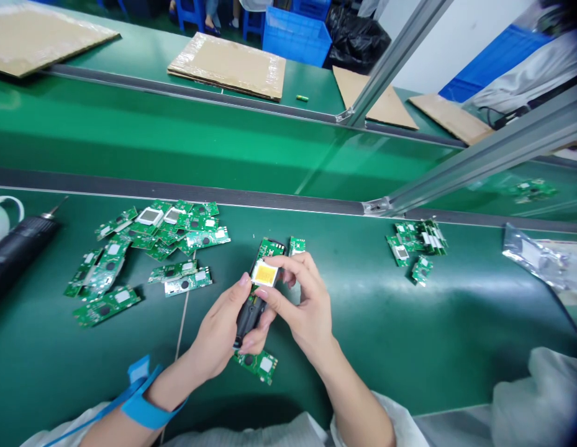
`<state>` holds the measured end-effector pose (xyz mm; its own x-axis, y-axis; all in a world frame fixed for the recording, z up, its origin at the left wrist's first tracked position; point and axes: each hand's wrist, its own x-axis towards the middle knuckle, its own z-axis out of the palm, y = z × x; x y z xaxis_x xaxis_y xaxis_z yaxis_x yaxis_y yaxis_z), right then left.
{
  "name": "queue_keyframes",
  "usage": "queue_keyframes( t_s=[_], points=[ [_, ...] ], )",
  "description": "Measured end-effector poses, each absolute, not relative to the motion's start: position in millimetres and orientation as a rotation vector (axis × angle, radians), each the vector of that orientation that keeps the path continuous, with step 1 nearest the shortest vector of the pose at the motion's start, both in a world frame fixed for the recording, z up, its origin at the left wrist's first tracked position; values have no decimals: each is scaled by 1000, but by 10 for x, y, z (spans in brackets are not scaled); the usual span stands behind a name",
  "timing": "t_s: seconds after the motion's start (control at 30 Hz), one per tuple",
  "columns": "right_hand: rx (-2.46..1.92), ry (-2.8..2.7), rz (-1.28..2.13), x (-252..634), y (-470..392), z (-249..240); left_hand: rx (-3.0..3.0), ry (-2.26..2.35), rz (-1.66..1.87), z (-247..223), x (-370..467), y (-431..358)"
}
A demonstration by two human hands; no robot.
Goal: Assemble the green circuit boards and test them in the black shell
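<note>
My left hand point(217, 328) is closed around a black plastic housing point(249, 320) with a green circuit board point(270, 247) lying in it. Between the thumb and fingers of my right hand point(311, 310) is a small white-framed part with a yellow face point(264, 274), held against the board. My left thumb rests close to that part's left edge. Below my hands lies a loose circuit board point(259, 366). Another one point(297, 246) sits just beyond my right fingers, partly hidden by them.
A pile of circuit boards point(195, 239) spreads over the left of the green bench point(386, 354). Far left lies a black electric screwdriver point(25, 254). More boards point(407, 239) and a clear plastic bag point(535, 254) are at right. A metal frame point(493, 149) borders the back. My left wrist wears a blue strap point(146, 400).
</note>
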<state>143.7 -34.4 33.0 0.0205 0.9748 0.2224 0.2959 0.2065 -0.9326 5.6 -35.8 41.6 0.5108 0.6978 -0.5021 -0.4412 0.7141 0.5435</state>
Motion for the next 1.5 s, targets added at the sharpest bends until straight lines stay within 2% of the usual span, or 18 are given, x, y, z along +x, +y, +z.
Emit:
queue_keyframes(
  t_s=[0.17,0.37,0.5,0.6,0.7,0.87,1.2,1.33,1.5],
  points=[
    [-1281,-1470,857,1453,-325,333,443,776,714,380,59,-369],
    [-1288,-1336,951,1307,-403,261,975,1057,756,379,-12,-396],
    [-1250,-1225,723,1286,-414,274,1076,1163,798,416,-34,-421],
    [-1474,-1196,531,1454,-317,304,1103,1289,933,440,-116,-359],
    [-1832,-1329,476,1649,-208,276,1228,1487,1048,458,-327,-225],
    [-2024,-1558,478,1736,-174,184,1459,1841,971,484,-742,-36],
    [-1635,-1314,470,1590,-240,210,2058,1962,536,351,-830,297],
    [-1506,-1384,577,1471,-292,187,2088,1908,644,291,-813,337],
    [-1392,-1425,797,1358,-331,194,1791,1934,900,375,-768,310]
  ],
)
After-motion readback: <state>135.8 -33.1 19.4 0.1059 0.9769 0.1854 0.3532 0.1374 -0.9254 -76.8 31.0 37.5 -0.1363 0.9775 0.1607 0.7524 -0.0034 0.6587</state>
